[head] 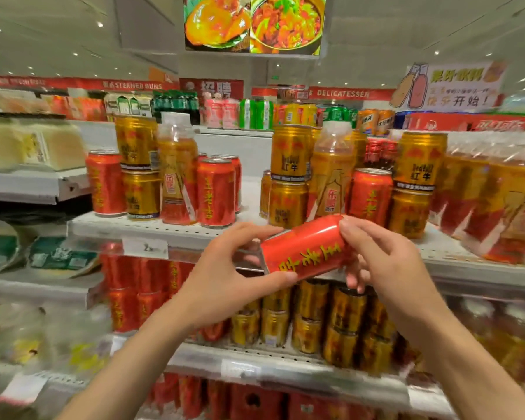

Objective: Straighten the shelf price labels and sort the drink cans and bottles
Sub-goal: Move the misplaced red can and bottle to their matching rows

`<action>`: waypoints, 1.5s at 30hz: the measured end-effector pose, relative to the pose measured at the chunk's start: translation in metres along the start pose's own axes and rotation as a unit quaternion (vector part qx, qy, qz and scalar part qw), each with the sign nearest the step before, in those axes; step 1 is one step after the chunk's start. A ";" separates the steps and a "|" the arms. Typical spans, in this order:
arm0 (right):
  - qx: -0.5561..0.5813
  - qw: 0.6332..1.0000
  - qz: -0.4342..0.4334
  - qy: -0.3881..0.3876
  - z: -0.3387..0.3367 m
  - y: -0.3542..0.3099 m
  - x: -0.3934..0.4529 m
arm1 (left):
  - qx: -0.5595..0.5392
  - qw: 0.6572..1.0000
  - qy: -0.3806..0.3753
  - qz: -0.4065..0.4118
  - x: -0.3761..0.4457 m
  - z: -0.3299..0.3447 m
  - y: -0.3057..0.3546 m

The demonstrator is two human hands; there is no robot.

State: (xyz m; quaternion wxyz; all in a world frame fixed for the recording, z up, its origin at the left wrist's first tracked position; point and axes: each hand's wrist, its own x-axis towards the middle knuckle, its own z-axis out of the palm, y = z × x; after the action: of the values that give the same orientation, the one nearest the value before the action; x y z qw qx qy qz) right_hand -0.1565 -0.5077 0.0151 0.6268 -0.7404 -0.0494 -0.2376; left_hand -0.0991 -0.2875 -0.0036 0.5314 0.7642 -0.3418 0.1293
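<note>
white perforated metal supermarket shelving (164, 228) fills the frame, its top tier a jumble of stacked gold cans (291, 174), amber plastic bottles (178, 177) and upright red cans (215, 192), so sorting looks barely begun. centre frame, a red aluminium drink can with yellow characters (305, 248) lies tilted sideways, probably being turned upright. left hand (225, 277) pinches its lower end; right hand (385, 262) grips its upper end.

Two bare hands hold a red drink can (305, 248) tilted on its side, in front of the upper shelf's edge (176, 230). The left hand (225, 280) grips its lower end; the right hand (382, 256) pinches its upper end. On that shelf behind the can stand gold cans (288, 177), red cans (215, 192) and amber bottles (331, 174), mixed together.
</note>
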 end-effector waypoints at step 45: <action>-0.167 0.981 -0.098 0.027 0.168 -0.054 0.084 | 0.248 0.950 0.147 0.116 0.103 -0.188 -0.037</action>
State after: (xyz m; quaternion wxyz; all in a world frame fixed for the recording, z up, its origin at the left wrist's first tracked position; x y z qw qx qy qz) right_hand -0.0533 -0.3553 0.0815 0.4694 -0.8194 -0.0651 -0.3226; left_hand 0.0319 -0.1501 0.1031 0.3509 0.7995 -0.3029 0.3819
